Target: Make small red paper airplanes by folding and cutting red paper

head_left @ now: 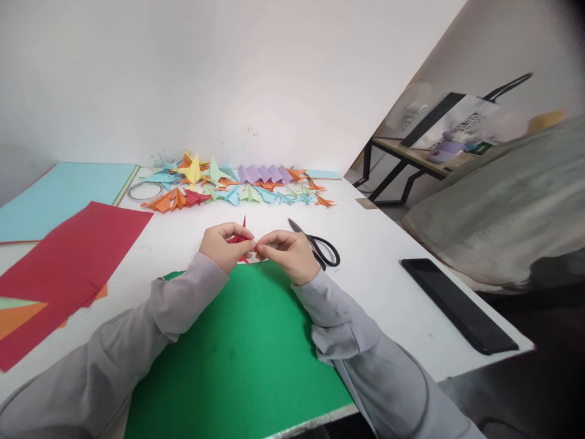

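A small red folded-paper piece (242,239), with a thin point sticking up, is held between my hands above the far edge of a green sheet (233,341). My left hand (223,244) pinches its body, partly hiding it. My right hand (290,253) has thumb and forefinger closed on the piece's right end, fingertips nearly touching those of the left. Black-handled scissors (326,247) lie on the white table just right of my right hand, their blades pointing away to the left.
Folded paper birds (194,171) in several colours line the wall, with a purple pleated strip (264,174) and a wire coil (145,191). Red sheets (73,262) and a light blue sheet (68,192) lie left. A black phone (457,303) rests near the right edge.
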Available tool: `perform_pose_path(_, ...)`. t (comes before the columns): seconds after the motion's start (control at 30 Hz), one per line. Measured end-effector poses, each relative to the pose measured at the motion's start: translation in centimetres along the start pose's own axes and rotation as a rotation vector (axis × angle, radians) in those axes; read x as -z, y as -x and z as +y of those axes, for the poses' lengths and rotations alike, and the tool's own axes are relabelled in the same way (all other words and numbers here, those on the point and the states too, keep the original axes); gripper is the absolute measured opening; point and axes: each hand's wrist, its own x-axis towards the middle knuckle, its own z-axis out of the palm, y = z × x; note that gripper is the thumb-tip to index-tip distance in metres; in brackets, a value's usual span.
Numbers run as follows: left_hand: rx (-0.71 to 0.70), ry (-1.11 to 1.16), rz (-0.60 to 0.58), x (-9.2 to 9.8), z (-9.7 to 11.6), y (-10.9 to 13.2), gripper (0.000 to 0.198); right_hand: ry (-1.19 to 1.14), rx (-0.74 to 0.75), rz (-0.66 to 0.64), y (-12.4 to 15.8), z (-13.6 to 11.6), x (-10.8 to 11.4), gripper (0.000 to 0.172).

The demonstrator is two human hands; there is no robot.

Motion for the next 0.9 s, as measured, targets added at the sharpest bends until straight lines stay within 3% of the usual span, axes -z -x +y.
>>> perform_pose_path(0.3, -0.028, 0.066, -0.019, 0.20, -0.24, -0.34, 0.017, 0.020, -0.005, 0.004, 0.02, -0.11, 0.01, 0.024)
perform_pose_path(0.6, -0.262, -0.060, 0.067, 0.13, -0.09, -0.09, 0.014, 0.006, 0.101, 0.009, 0.38, -0.16, -0.25, 0.023)
perform_pose_path(0.9, -0.286, -0.025, -0.004, 0.26, -0.14, -0.23, 0.013, 0.041, 0.089, 0.024, 0.62, -0.69, -0.37, 0.024)
